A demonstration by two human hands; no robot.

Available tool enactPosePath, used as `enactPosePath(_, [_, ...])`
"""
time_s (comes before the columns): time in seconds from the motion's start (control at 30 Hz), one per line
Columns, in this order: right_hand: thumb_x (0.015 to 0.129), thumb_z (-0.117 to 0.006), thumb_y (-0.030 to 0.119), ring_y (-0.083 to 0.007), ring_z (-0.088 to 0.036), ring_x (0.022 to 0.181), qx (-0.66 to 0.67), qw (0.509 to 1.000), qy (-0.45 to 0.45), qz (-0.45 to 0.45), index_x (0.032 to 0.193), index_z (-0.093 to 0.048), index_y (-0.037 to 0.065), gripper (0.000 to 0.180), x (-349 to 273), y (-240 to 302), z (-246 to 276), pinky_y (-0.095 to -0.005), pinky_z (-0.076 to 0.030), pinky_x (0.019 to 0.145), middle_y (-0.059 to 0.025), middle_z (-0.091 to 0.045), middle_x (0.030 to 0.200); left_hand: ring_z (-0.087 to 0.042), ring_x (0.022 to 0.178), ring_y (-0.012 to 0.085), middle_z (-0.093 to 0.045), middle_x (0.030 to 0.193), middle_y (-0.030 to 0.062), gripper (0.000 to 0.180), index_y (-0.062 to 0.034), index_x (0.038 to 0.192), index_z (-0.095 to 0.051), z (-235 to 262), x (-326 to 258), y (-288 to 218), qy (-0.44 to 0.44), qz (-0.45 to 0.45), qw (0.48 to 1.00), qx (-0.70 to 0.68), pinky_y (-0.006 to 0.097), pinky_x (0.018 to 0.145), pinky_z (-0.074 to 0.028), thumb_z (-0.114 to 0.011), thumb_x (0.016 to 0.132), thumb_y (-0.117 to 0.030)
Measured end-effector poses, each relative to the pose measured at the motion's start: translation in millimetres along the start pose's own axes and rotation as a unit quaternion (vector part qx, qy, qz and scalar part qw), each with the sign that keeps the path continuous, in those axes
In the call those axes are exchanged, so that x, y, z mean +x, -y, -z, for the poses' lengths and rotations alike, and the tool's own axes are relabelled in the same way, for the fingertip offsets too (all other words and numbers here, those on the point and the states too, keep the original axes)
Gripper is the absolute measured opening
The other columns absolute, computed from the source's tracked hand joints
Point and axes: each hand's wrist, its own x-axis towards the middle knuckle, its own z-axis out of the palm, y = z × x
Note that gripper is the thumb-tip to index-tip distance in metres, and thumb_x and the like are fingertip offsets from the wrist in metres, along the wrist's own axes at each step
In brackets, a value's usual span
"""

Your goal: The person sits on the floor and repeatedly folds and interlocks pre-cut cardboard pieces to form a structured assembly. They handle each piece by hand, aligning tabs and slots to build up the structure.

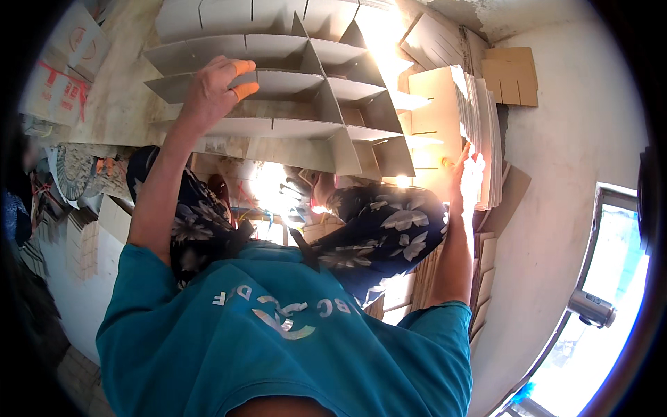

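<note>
A grid of slotted cardboard dividers (278,128) stands on the work surface in front of me, its strips crossing into several cells. My left hand (212,87) is over the grid's left part, orange covers on thumb and forefinger. Those two fingers are bent with a gap between them, and I see nothing held. On the right, my right hand (464,174) reaches a thick stack of upright cardboard sheets (432,111). Its thumb lies by the front sheet's face and its fingers stretch along the stack's edge; strong sunlight washes out part of this hand.
The wooden work surface (118,101) extends left of the grid. Printed cartons (52,94) stand at the far left. A brown cardboard piece (511,75) leans on the right wall, and more cardboard (483,278) is stacked beside my right arm. A bright window (590,306) is at the right.
</note>
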Motion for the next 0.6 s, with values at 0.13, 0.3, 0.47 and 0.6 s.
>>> enactPosePath(0.13, [0.079, -0.072, 0.031, -0.0285, -0.057, 0.071, 0.085, 0.987, 0.121, -0.068, 0.103, -0.057, 0.002, 0.04, 8.6, -11.3, -2.4, -0.0369, -0.048, 0.065, -0.0163, -0.06, 0.08, -0.061, 0.075, 0.0216, -0.065, 0.088, 0.0102, 0.031, -0.0018, 0.1, -0.066, -0.8, -7.8, -3.0, 0.0, 0.012, 1.0, -0.005, 0.031, 0.065, -0.049, -0.077, 0.072, -0.007])
enactPosePath(0.3, [0.078, -0.073, 0.029, -0.0275, -0.044, 0.056, 0.256, 0.959, -0.04, -0.114, 0.083, -0.053, 0.001, 0.035, 19.2, -5.4, 21.3, -0.0344, -0.042, 0.057, -0.0162, -0.053, 0.065, -0.062, 0.075, 0.0214, -0.065, 0.087, 0.0108, 0.027, -0.0019, 0.098, -0.067, 2.9, -17.9, -5.5, 0.0, 0.054, 0.998, -0.031, 0.032, 0.064, -0.05, -0.076, 0.073, -0.006])
enactPosePath(0.47, [0.081, -0.068, 0.03, -0.0181, -0.038, 0.049, 0.267, 0.937, 0.079, -0.212, 0.069, -0.059, 0.0, 0.033, 31.4, 6.4, 56.8, -0.0317, -0.036, 0.051, -0.0081, -0.042, 0.051, -0.061, 0.074, 0.0253, -0.064, 0.083, 0.0131, 0.025, -0.0006, 0.097, -0.067, 8.5, -26.4, -7.8, -0.005, 0.067, 0.996, -0.058, 0.034, 0.067, -0.049, -0.074, 0.075, -0.01])
enactPosePath(0.6, [0.087, -0.06, 0.032, -0.0131, -0.045, 0.049, 0.368, 0.885, -0.023, -0.283, 0.083, -0.072, 0.006, 0.029, 34.4, 15.3, 81.2, -0.032, -0.038, 0.049, -0.0076, -0.056, 0.055, -0.06, 0.073, 0.0275, -0.063, 0.081, 0.0139, 0.026, 0.0002, 0.096, -0.068, 18.3, -30.0, -12.1, 0.0, 0.068, 0.997, -0.034, 0.035, 0.069, -0.048, -0.073, 0.075, -0.013])
